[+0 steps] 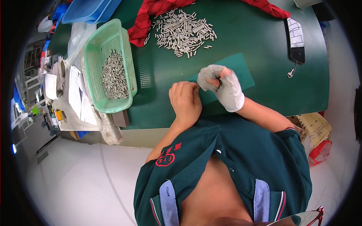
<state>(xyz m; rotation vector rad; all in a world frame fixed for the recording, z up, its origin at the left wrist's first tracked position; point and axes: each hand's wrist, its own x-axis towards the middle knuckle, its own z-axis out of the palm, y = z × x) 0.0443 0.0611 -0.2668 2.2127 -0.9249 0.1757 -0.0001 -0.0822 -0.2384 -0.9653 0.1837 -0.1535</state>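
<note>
My bare left hand rests at the near part of the green table with its fingers curled in and pressed together. What it holds, if anything, is hidden. Close to its right, my right hand wears a whitish glove that leaves some fingertips bare. Its fingers are bent into a pinch, and I cannot make out anything between them. A flat green sheet lies beneath the hands. Beyond them spreads a loose pile of small silvery metal pins.
A light green plastic basket at the left holds many metal pins. Red checked cloth borders the pile. A phone lies at right. A blue bin, papers and plastic wrap stand at far left.
</note>
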